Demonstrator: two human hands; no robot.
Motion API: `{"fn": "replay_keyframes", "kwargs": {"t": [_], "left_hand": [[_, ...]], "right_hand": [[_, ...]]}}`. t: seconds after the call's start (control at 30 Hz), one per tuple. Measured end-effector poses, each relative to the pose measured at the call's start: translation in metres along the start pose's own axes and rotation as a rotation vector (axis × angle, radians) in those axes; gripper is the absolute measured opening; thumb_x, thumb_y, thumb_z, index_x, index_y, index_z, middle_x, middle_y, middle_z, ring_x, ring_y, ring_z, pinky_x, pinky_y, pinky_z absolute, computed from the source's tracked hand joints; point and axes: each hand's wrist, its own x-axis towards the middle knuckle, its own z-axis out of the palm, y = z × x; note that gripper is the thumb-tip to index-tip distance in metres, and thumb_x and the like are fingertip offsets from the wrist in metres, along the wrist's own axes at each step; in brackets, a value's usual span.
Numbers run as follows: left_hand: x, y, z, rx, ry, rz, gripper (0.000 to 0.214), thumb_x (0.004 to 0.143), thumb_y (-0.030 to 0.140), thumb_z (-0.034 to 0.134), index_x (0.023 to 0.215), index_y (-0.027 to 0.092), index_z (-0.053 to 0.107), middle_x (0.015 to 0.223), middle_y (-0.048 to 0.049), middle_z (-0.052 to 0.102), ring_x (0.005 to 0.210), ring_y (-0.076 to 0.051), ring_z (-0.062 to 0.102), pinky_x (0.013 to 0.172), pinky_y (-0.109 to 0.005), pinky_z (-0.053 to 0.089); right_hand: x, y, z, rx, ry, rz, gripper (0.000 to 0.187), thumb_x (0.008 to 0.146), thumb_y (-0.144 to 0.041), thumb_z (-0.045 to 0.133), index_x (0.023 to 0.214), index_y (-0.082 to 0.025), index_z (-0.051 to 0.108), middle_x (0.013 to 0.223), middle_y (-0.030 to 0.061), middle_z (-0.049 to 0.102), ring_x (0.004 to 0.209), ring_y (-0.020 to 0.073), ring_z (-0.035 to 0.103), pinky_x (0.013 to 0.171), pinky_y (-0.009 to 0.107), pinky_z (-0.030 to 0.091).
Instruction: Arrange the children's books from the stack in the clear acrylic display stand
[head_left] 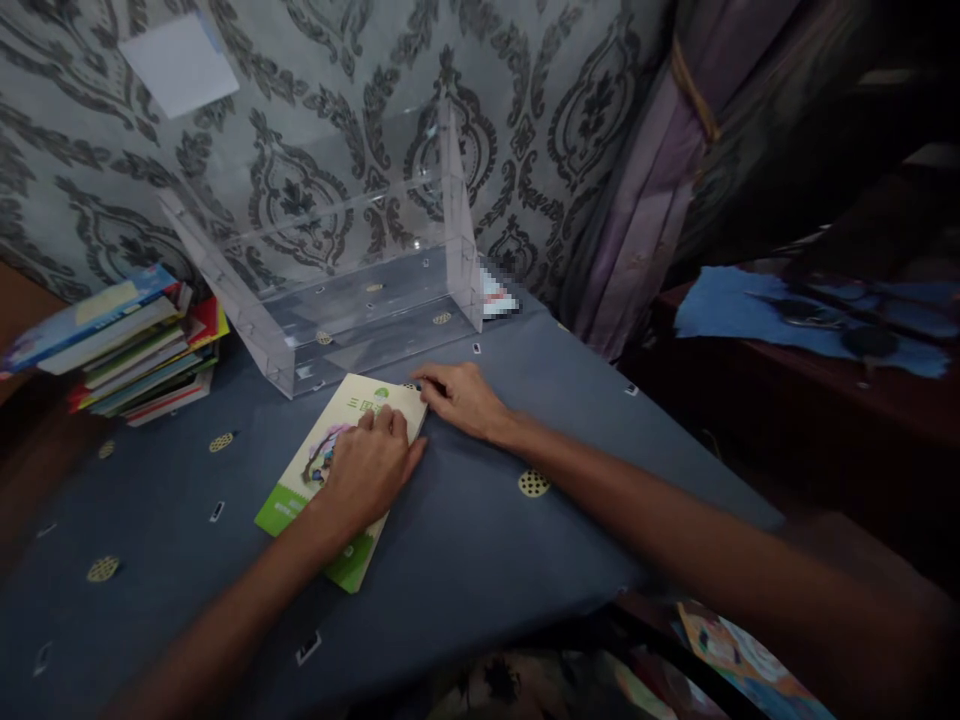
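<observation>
A book with a cream and green cover, a small picture and Chinese characters lies closed and tilted on the blue-grey tablecloth. My left hand rests palm down across its cover, fingers stretched forward and thumb out by the right edge; part of the picture is hidden beneath it. At the book's upper right corner, my right hand has its fingers bent and pinched near the corner. Just beyond the book stands a clear acrylic rack with side panels and see-through shelves.
A stack of books sits at the left. Patterned fabric hangs behind the table, with a purple curtain to the right. A white sheet is at the upper left. Blue cloth lies on a dark surface at the right.
</observation>
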Motion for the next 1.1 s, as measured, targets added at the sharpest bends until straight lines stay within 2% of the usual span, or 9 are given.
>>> {"fn": "replay_keyframes", "kwargs": {"t": [0.1, 0.2, 0.33, 0.47, 0.6, 0.83, 1.0, 1.1], "left_hand": [[0.000, -0.017, -0.004, -0.037, -0.010, 0.012, 0.041, 0.105, 0.043, 0.036, 0.104, 0.015, 0.065, 0.109, -0.0143, 0.070, 0.106, -0.030, 0.066, 0.079, -0.037, 0.054], [0.000, -0.039, -0.004, -0.012, -0.016, -0.103, 0.037, 0.105, 0.039, 0.037, 0.105, 0.015, 0.065, 0.110, -0.0138, 0.070, 0.111, -0.032, 0.064, 0.078, -0.038, 0.054], [-0.001, -0.057, 0.001, 0.010, -0.059, -0.211, 0.035, 0.104, 0.036, 0.035, 0.117, 0.016, 0.062, 0.117, -0.0139, 0.068, 0.098, -0.032, 0.070, 0.073, -0.040, 0.054], [0.000, -0.060, 0.004, 0.026, -0.064, -0.214, 0.037, 0.104, 0.036, 0.034, 0.115, 0.015, 0.062, 0.112, -0.0143, 0.066, 0.092, -0.032, 0.071, 0.073, -0.041, 0.054], [0.003, -0.065, 0.006, 0.008, -0.046, -0.234, 0.037, 0.104, 0.037, 0.036, 0.113, 0.014, 0.064, 0.111, -0.0146, 0.065, 0.095, -0.031, 0.070, 0.075, -0.038, 0.053], [0.007, -0.070, 0.014, -0.007, 0.003, -0.232, 0.037, 0.103, 0.035, 0.038, 0.110, 0.011, 0.066, 0.112, -0.0168, 0.065, 0.101, -0.031, 0.067, 0.079, -0.039, 0.053], [0.008, -0.068, 0.013, 0.019, 0.005, -0.238, 0.038, 0.103, 0.035, 0.037, 0.110, 0.011, 0.066, 0.115, -0.0170, 0.064, 0.102, -0.032, 0.067, 0.077, -0.038, 0.053], [0.007, -0.065, 0.012, 0.041, -0.008, -0.236, 0.041, 0.103, 0.036, 0.035, 0.112, 0.010, 0.066, 0.115, -0.0181, 0.065, 0.100, -0.033, 0.067, 0.075, -0.039, 0.053]], "right_hand": [[-0.001, -0.004, -0.001, -0.092, 0.008, 0.023, 0.030, 0.091, -0.013, 0.053, 0.110, -0.016, 0.075, 0.074, 0.0035, 0.072, 0.061, 0.0145, 0.058, 0.063, 0.025, 0.037], [-0.002, -0.011, -0.002, -0.165, 0.004, 0.049, 0.029, 0.091, -0.014, 0.053, 0.109, -0.016, 0.075, 0.071, 0.0036, 0.071, 0.061, 0.0157, 0.058, 0.062, 0.026, 0.035], [-0.005, -0.021, -0.002, -0.203, -0.032, 0.080, 0.028, 0.092, -0.015, 0.052, 0.107, -0.017, 0.076, 0.078, 0.0057, 0.074, 0.067, 0.0178, 0.063, 0.063, 0.027, 0.036], [-0.006, -0.021, 0.002, -0.157, -0.041, 0.064, 0.029, 0.090, -0.013, 0.052, 0.107, -0.017, 0.076, 0.088, 0.0069, 0.077, 0.074, 0.0186, 0.067, 0.069, 0.027, 0.043], [0.002, -0.012, 0.009, -0.085, -0.036, 0.028, 0.033, 0.088, -0.011, 0.053, 0.111, -0.017, 0.075, 0.096, 0.0076, 0.078, 0.077, 0.0189, 0.068, 0.077, 0.030, 0.050], [0.025, 0.003, 0.018, -0.084, -0.049, -0.053, 0.032, 0.087, -0.006, 0.054, 0.109, -0.016, 0.074, 0.111, 0.0099, 0.076, 0.103, 0.0246, 0.069, 0.092, 0.036, 0.052], [0.036, 0.010, 0.020, -0.087, -0.047, -0.076, 0.031, 0.087, -0.007, 0.052, 0.106, -0.016, 0.075, 0.104, 0.0080, 0.077, 0.094, 0.0236, 0.070, 0.087, 0.036, 0.053], [0.038, 0.014, 0.023, -0.061, -0.039, -0.102, 0.030, 0.087, -0.007, 0.052, 0.105, -0.018, 0.074, 0.105, 0.0074, 0.076, 0.097, 0.0234, 0.070, 0.090, 0.036, 0.053]]}}
